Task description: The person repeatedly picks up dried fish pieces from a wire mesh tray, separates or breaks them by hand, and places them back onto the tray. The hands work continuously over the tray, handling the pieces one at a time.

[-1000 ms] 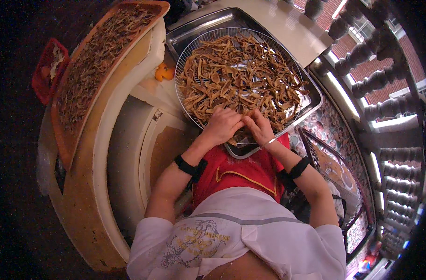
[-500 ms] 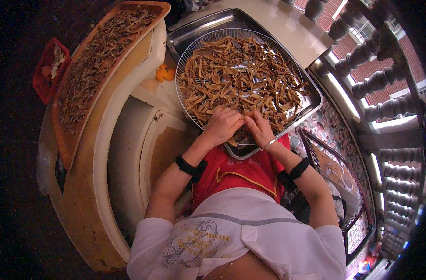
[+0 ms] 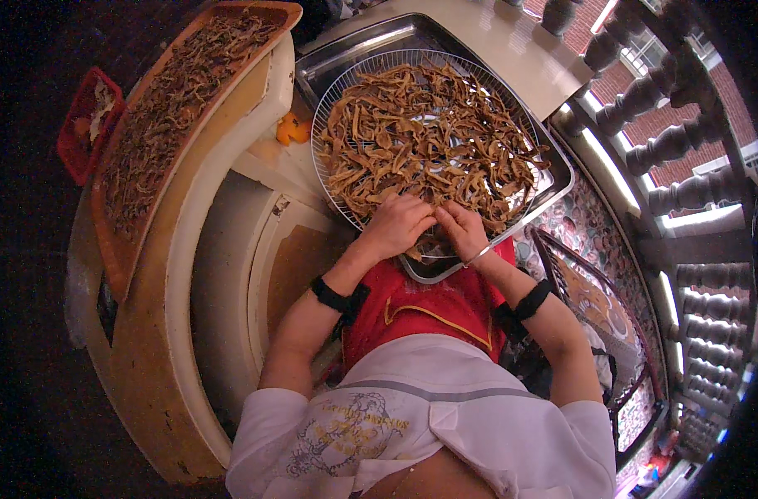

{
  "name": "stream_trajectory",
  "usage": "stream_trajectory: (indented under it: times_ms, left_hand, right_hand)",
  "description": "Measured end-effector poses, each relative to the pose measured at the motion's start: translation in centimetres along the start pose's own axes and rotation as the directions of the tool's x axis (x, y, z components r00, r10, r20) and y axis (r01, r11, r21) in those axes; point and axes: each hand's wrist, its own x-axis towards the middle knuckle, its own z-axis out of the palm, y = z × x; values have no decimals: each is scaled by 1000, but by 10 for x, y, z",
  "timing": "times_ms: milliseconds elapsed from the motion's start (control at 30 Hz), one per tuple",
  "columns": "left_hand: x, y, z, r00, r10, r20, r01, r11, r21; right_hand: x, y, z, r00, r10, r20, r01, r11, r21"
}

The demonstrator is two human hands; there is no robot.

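Brown, wrinkled dried strips [image 3: 396, 125] lie spread over a round wire rack [image 3: 319, 170]. The rack rests on a rectangular metal tray [image 3: 346, 51]. At the rack's near edge, my left hand [image 3: 398, 225] is closed, its fingertips pinching a dried strip. My right hand [image 3: 462, 229] is closed beside it, thumb and fingers meeting the left fingertips on the same strip. The strip is mostly hidden by the fingers, and a few strips hang below the hands over the rim.
On the left, a long orange tray [image 3: 113, 254] of thinner dried strips sits on a curved cream-and-yellow surface [image 3: 159, 349]. A red basket [image 3: 73, 154] stands beyond it. An orange object [image 3: 293, 129] lies beside the rack. A balustrade [image 3: 686, 198] runs along the right, near a dark-framed rack [image 3: 553, 266].
Almost nothing differs. Both hands stay at the rack's near edge, fingertips together, with only slight finger movement.
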Motion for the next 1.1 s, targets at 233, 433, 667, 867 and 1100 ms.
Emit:
stream_trajectory:
  times_ms: [233, 433, 667, 867, 1100]
  left_hand:
    - [2, 2, -4, 992, -64, -112, 57, 996, -63]
    - [4, -3, -1, 976, -177, -124, 147, 964, -223]
    - [4, -3, -7, 977, -209, -41, 194, 954, -229]
    - [4, -3, -4, 950, -306, -57, 284, 927, -245]
    - [4, -7, -2, 947, -313, -70, 278, 911, -305]
  right_hand:
    - [1, 2, 3, 997, -20, -68, 29, 991, 134]
    - [4, 10, 5, 997, -31, -77, 52, 955, 290]
    - [3, 6, 2, 1000, -12, 12, 8, 952, 307]
    - [4, 10, 7, 998, -51, -48, 59, 980, 188]
    - [3, 6, 8, 994, -35, -105, 61, 966, 250]
